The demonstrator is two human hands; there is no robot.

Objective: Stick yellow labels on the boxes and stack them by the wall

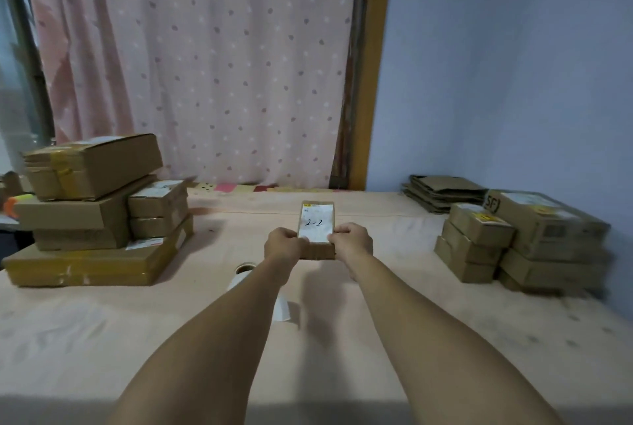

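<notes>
A small cardboard box [317, 251] sits at the middle of the table, with a white label [315, 222] marked "2-2" and a yellow strip at its top edge. My left hand [282, 244] grips the box's left side and my right hand [352, 240] grips its right side. A roll of labels [244, 274] lies just left of my left forearm, partly hidden by it. By the blue wall at the right stands a stack of boxes [524, 239], some bearing yellow stickers.
A pile of several unlabelled cardboard boxes [99, 209] stands at the left of the table [102, 339]. Flattened cardboard [442, 192] lies at the back right corner. A dotted pink curtain [212, 65] hangs behind the table.
</notes>
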